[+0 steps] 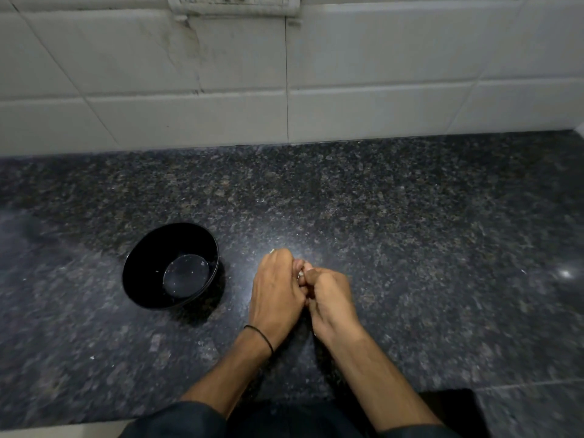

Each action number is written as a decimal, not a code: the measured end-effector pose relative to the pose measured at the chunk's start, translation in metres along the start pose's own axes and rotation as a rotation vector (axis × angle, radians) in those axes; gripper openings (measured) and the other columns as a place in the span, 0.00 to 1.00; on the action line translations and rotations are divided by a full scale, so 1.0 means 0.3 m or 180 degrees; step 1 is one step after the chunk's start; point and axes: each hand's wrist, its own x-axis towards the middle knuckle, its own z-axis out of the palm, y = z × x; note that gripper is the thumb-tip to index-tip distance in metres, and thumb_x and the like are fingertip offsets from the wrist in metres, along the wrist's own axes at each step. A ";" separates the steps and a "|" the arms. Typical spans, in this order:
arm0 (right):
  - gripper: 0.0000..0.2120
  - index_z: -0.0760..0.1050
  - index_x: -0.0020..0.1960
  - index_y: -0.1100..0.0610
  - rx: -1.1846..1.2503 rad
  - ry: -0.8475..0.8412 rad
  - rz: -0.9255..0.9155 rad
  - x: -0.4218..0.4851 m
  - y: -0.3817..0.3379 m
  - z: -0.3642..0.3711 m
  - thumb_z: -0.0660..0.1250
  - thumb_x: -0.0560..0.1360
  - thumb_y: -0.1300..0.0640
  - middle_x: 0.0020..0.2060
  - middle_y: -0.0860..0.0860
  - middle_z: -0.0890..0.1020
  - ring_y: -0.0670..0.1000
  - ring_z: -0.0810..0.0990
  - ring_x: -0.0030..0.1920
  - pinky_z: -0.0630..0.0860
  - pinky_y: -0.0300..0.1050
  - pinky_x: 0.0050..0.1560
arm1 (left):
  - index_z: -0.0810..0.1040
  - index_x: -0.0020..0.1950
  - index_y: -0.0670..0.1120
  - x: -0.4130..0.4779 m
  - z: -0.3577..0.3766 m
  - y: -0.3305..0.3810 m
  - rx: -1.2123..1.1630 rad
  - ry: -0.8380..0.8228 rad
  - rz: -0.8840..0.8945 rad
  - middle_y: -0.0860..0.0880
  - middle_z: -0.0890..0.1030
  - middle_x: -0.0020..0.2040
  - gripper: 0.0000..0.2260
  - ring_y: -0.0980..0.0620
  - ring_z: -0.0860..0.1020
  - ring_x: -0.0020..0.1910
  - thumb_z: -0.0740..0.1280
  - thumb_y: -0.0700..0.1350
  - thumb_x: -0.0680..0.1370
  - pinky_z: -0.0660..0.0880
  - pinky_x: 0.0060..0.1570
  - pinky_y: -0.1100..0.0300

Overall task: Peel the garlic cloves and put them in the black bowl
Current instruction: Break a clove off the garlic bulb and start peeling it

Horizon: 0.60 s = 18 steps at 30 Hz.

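The black bowl (148, 273) stands on the dark granite counter, left of my hands, and only a few pale specks show on its bottom. My left hand (276, 287) and my right hand (330, 298) meet fingertip to fingertip just right of the bowl. Between the curled fingers a small pale garlic clove (301, 273) shows, mostly hidden; both hands pinch it. A thin black band circles my left wrist.
The granite counter (410, 232) runs wide to the right and behind my hands. A white tiled wall (284, 74) rises at the back, with a switch plate (234, 4) at the top. The counter's front edge lies at my body.
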 end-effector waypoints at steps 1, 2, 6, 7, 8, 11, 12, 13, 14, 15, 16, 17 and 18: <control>0.18 0.77 0.33 0.58 -0.0012 -0.0044 -0.0059 -0.007 -0.003 -0.005 0.62 0.81 0.66 0.27 0.52 0.74 0.46 0.69 0.27 0.63 0.41 0.29 | 0.65 0.39 0.47 0.002 -0.002 -0.004 -0.0096 -0.0063 -0.0132 0.46 0.73 0.37 0.13 0.50 0.66 0.37 0.65 0.40 0.81 0.55 0.37 0.58; 0.15 0.77 0.37 0.60 -0.0102 -0.0046 -0.0197 -0.008 -0.003 -0.010 0.63 0.81 0.65 0.27 0.52 0.75 0.45 0.70 0.26 0.65 0.40 0.27 | 0.66 0.39 0.45 0.003 0.000 -0.011 -0.0319 -0.0142 -0.0348 0.47 0.75 0.36 0.13 0.50 0.68 0.36 0.63 0.41 0.82 0.58 0.36 0.58; 0.07 0.79 0.43 0.59 -0.0829 0.0114 -0.0800 0.014 0.021 -0.033 0.67 0.80 0.62 0.31 0.52 0.83 0.46 0.78 0.28 0.73 0.43 0.29 | 0.72 0.43 0.42 -0.018 -0.001 -0.031 -0.1512 -0.0338 -0.1101 0.51 0.78 0.36 0.10 0.58 0.74 0.33 0.61 0.42 0.84 0.71 0.36 0.62; 0.07 0.80 0.43 0.58 -0.0869 0.0139 -0.0828 0.017 0.024 -0.035 0.68 0.80 0.62 0.31 0.52 0.83 0.47 0.78 0.29 0.74 0.45 0.30 | 0.73 0.45 0.43 -0.024 0.000 -0.037 -0.1719 -0.0377 -0.1149 0.51 0.79 0.37 0.08 0.57 0.76 0.35 0.62 0.42 0.84 0.74 0.38 0.60; 0.07 0.80 0.43 0.58 -0.0854 0.0138 -0.0818 0.019 0.027 -0.037 0.67 0.80 0.62 0.31 0.53 0.83 0.48 0.79 0.29 0.74 0.46 0.30 | 0.74 0.46 0.44 -0.029 0.000 -0.041 -0.1875 -0.0411 -0.1165 0.51 0.80 0.38 0.06 0.56 0.77 0.37 0.63 0.41 0.83 0.76 0.40 0.59; 0.07 0.80 0.44 0.61 -0.0753 -0.0033 -0.0738 0.009 0.019 -0.043 0.66 0.80 0.63 0.33 0.54 0.84 0.50 0.81 0.32 0.78 0.45 0.33 | 0.75 0.48 0.41 -0.027 -0.004 -0.049 -0.2369 -0.0431 -0.1326 0.48 0.80 0.39 0.04 0.54 0.78 0.39 0.64 0.37 0.82 0.77 0.40 0.61; 0.07 0.80 0.45 0.61 -0.0769 -0.0122 -0.0720 0.005 0.014 -0.046 0.66 0.81 0.64 0.33 0.55 0.84 0.51 0.81 0.32 0.79 0.45 0.33 | 0.75 0.48 0.40 -0.022 -0.009 -0.051 -0.2534 -0.0420 -0.1395 0.48 0.80 0.39 0.04 0.54 0.77 0.38 0.64 0.35 0.82 0.76 0.38 0.62; 0.07 0.80 0.45 0.62 -0.0824 -0.0209 -0.0721 0.002 0.009 -0.051 0.65 0.81 0.64 0.34 0.55 0.85 0.51 0.82 0.33 0.80 0.46 0.35 | 0.75 0.48 0.39 -0.018 -0.017 -0.049 -0.2661 -0.0415 -0.1439 0.47 0.79 0.38 0.03 0.55 0.76 0.37 0.64 0.35 0.82 0.75 0.36 0.64; 0.08 0.81 0.45 0.61 -0.0908 -0.0289 -0.0745 0.000 0.003 -0.055 0.65 0.81 0.64 0.34 0.56 0.85 0.51 0.82 0.33 0.81 0.45 0.36 | 0.76 0.48 0.39 -0.015 -0.024 -0.048 -0.2739 -0.0425 -0.1474 0.47 0.79 0.37 0.03 0.55 0.76 0.36 0.65 0.35 0.81 0.74 0.34 0.65; 0.08 0.81 0.45 0.61 -0.0987 -0.0357 -0.0776 -0.001 -0.002 -0.060 0.66 0.81 0.65 0.34 0.56 0.85 0.52 0.83 0.34 0.81 0.45 0.36 | 0.77 0.49 0.38 -0.011 -0.031 -0.046 -0.2798 -0.0440 -0.1502 0.47 0.78 0.36 0.02 0.56 0.75 0.34 0.65 0.35 0.81 0.73 0.33 0.66; 0.08 0.81 0.44 0.60 -0.1040 -0.0401 -0.0809 -0.004 -0.008 -0.064 0.66 0.80 0.65 0.34 0.56 0.85 0.51 0.83 0.33 0.81 0.44 0.36 | 0.77 0.50 0.38 -0.010 -0.037 -0.046 -0.2864 -0.0448 -0.1522 0.47 0.79 0.36 0.01 0.56 0.75 0.32 0.66 0.35 0.81 0.73 0.33 0.66; 0.08 0.81 0.44 0.60 -0.1081 -0.0406 -0.0837 -0.007 -0.011 -0.067 0.66 0.80 0.65 0.33 0.55 0.85 0.51 0.83 0.33 0.81 0.44 0.36 | 0.77 0.52 0.37 -0.009 -0.042 -0.046 -0.2921 -0.0447 -0.1513 0.47 0.79 0.35 0.02 0.56 0.76 0.32 0.66 0.35 0.81 0.73 0.33 0.66; 0.08 0.81 0.44 0.60 -0.1118 -0.0383 -0.0862 -0.009 -0.014 -0.068 0.66 0.80 0.65 0.32 0.55 0.85 0.51 0.82 0.33 0.82 0.43 0.36 | 0.77 0.53 0.37 -0.009 -0.046 -0.047 -0.2949 -0.0437 -0.1455 0.46 0.79 0.35 0.03 0.55 0.77 0.32 0.67 0.35 0.80 0.74 0.33 0.64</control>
